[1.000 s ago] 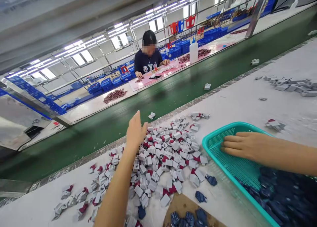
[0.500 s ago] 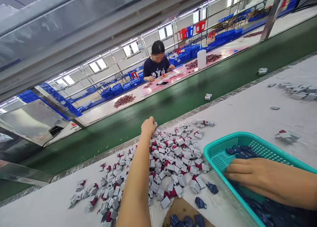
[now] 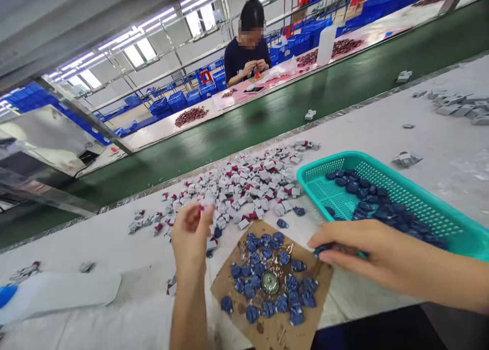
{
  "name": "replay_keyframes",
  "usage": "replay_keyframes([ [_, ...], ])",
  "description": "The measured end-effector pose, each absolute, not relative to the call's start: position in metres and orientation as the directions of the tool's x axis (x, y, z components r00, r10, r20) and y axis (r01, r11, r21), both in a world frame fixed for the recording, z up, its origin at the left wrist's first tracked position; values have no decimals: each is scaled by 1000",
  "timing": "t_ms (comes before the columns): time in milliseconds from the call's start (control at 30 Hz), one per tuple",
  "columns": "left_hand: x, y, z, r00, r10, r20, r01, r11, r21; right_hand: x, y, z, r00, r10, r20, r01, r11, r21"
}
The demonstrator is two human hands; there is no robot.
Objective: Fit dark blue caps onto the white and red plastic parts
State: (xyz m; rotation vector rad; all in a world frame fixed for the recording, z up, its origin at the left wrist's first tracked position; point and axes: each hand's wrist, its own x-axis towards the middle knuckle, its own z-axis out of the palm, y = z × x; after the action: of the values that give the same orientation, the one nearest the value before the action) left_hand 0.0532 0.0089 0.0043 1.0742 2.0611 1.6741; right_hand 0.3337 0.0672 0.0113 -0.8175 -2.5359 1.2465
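My left hand (image 3: 193,238) is raised in front of a heap of small grey blocks with dark red parts (image 3: 240,182). Its thumb and fingers close on a small grey-and-red piece (image 3: 206,201), blurred by motion. Between the fingertips of my right hand (image 3: 351,248) is a small dark blue moulded piece (image 3: 323,249), just above the right edge of a brown cardboard sheet (image 3: 239,258). Several similar blue pieces lie on the wet, glistening cardboard around a small metal cap (image 3: 270,283). More blue pieces (image 3: 385,207) fill part of a green perforated basket (image 3: 340,159) behind my right hand.
A white bottle with a blue top (image 3: 72,291) lies at the left. Beyond the table edge runs a green conveyor belt (image 3: 183,159) carrying a few grey pieces. Across it sits a co-worker (image 3: 244,49) at a pink surface. Grey blocks (image 3: 464,105) lie at the far right.
My left hand has come back from the belt's edge toward me. My right hand has left the basket with a blue piece and moved over the cardboard's edge. The view has tilted down.
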Motion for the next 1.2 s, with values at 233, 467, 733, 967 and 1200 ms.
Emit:
replay_keyframes([
  [233, 115, -103, -31, -803, 427, -417, -483, -55, 874, 265, 29, -19, -954, 285, -92, 288, 794, -536],
  [467, 122, -125, -37, -781, 491, -386, -472, -59, 880, 244, 27, -32, -960, 230, -159, 276, 869, -410],
  [733, 125, -121, -37, -711, 598, -371, -543, -131, 829, 243, 27, -13, -923, 358, -141, 344, 602, -720],
  [967, 136, -120, -31, -656, 642, -398, -610, -139, 780, 247, 2, 17, -864, 452, -221, 301, 112, -947],
  [1200, 144, -119, -25, -676, 617, -403, -601, -144, 786, 248, -5, 18, -851, 493, -182, 334, 242, -911],
])
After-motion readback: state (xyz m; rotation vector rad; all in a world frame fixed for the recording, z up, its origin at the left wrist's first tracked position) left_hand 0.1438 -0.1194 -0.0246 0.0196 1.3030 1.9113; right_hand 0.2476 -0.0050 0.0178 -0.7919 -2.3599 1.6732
